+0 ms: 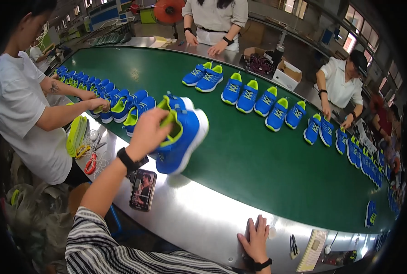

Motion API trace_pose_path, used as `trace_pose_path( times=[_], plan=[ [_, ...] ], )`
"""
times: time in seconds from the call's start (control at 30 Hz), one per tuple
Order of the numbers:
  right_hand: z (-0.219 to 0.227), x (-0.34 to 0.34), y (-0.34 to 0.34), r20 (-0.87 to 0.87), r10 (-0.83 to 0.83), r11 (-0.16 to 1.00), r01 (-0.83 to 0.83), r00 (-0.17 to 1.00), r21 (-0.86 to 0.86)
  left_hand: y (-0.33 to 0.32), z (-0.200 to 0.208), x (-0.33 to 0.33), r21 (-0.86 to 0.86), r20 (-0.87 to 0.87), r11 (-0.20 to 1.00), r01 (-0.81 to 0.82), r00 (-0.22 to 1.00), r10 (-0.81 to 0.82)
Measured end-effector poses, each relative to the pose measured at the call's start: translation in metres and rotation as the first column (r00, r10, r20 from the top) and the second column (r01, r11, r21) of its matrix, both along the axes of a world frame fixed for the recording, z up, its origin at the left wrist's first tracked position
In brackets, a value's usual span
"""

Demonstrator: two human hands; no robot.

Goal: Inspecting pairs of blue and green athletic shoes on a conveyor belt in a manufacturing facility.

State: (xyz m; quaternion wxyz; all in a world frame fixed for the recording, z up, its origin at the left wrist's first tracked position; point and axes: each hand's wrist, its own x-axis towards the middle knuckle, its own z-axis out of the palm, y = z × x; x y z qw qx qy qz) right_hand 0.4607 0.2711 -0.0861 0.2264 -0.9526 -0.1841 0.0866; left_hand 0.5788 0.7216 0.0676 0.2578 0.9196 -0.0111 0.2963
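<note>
My left hand [147, 132] is closed on the lime-lined collars of blue sneakers [185, 142] with white soles, held above the near edge of the green belt [240, 173]. They look like a pair, one partly behind the other. My right hand [257, 239] lies flat on the metal ledge [199, 205], fingers spread, with nothing in it. Below the held sneakers, a phone [142, 189] with a lit screen rests on the ledge. Thread snips [294, 246] and a pale yellow pad [312, 250] lie to the right of my right hand.
Sneakers in a row [247, 96] line the belt's far side, and others [121, 102] crowd its left. Co-workers stand left, opposite and at right. Lime insoles [77, 137] and red-handled scissors [91, 163] lie at left; a white box [288, 74] stands beyond the belt.
</note>
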Motion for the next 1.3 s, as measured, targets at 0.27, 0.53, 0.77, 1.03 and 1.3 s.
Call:
trace_pose_path(
  times=[0.27,0.53,0.77,1.03,1.3],
  plan=[
    [0.017,0.000,0.021,-0.126,-0.003,0.996,-0.009,0.992,-0.092,0.152,0.086,0.236,0.198,-0.064,0.878,-0.436,0.888,0.455],
    [0.022,0.008,0.038,-0.119,-0.014,0.985,-0.007,0.993,-0.173,0.205,0.028,0.208,0.149,0.033,0.981,-0.122,0.992,0.119],
    [0.018,0.007,0.048,-0.078,-0.010,0.978,-0.006,0.997,-0.209,0.263,-0.092,0.075,0.329,-0.573,0.908,-0.260,0.709,0.411],
    [0.012,0.006,0.057,-0.154,-0.069,0.992,0.052,0.986,-0.117,0.262,-0.110,0.047,0.320,-0.655,0.862,-0.392,0.566,0.501],
    [0.014,0.002,0.067,-0.146,-0.108,0.987,0.089,0.983,-0.135,0.267,-0.106,0.045,0.122,-0.275,0.894,-0.430,0.851,0.447]
  ],
)
